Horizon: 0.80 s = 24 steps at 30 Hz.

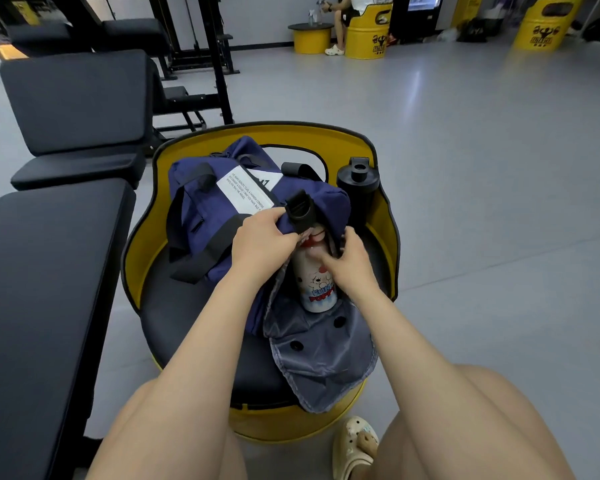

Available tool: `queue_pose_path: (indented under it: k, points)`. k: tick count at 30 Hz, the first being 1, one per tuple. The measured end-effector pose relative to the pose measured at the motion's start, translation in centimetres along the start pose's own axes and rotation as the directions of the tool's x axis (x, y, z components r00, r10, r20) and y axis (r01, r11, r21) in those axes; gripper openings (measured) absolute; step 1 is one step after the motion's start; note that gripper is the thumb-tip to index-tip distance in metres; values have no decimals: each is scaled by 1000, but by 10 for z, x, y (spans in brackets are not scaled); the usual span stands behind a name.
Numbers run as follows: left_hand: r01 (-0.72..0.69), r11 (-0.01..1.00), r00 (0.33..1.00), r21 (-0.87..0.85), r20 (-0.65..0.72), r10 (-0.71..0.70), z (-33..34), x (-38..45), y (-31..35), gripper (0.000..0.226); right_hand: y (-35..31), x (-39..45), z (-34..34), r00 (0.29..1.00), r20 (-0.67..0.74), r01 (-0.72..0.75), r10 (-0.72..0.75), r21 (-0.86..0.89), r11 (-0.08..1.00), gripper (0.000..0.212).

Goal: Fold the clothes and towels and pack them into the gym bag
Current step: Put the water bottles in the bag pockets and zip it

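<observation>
Gym bag (201, 202), navy with black straps and a white text label, sits on the black seat of a yellow barrel chair (267, 133) in front of me. Its near end is pulled open, and a grey lining flap (323, 358) with round black snaps spills toward me over the seat edge.

My left hand (262, 242) grips the navy fabric at the opening, fingers curled round the edge just below a black buckle (300, 211) on the strap. My right hand (347, 263) is curled at the other side of the opening, pinching the dark edge of the bag there; the fingertips are partly hidden, so how deep the hold goes I cannot tell.

Between both hands lies a white bottle (316, 285) with a cartoon bear print, its upper end inside the opening, its base resting on the grey flap.

A black shaker bottle (357, 192) stands upright on the seat, just beside the bag's right side, against the chair's back wall.

Black padded benches (49, 271) to the left. Grey floor. Far back, more yellow barrel seats (537, 29), one with a seated person (350, 8).
</observation>
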State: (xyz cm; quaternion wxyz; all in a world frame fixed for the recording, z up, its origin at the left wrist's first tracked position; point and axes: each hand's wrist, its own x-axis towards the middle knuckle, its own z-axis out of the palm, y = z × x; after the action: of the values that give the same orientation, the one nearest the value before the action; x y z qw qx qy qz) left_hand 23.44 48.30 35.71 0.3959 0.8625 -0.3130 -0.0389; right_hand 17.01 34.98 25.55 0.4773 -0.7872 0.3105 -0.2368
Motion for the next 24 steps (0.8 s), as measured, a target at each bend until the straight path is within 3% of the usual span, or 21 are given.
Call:
queue_pose_path:
  k: [3, 5, 14, 19, 22, 24]
  points:
    - [-44, 999, 999, -29, 28, 45, 5, -2, -3, 13, 27, -11, 4, 983, 157, -68, 96, -173, 982, 104]
    - [-27, 997, 999, -66, 28, 29, 5, -4, -3, 12, 40, -18, 7, 976, 176, -92, 129, -206, 974, 113]
    - [28, 994, 999, -106, 50, -22, 3, -2, -3, 15, 52, -19, 17, 991, 28, -125, 134, -211, 969, 61]
    - [40, 993, 998, -113, 60, -33, 8, -1, -6, 16, 50, -15, 19, 986, 53, -144, 161, -238, 960, 70]
    - [-31, 999, 997, -7, 63, 32, 14, -3, -6, 13, 38, -9, 9, 989, 108, -100, 101, -17, 995, 81]
    - [-91, 993, 994, 81, 63, 86, 17, -4, -4, 13, 23, -6, -6, 989, 140, -50, 40, 72, 996, 70]
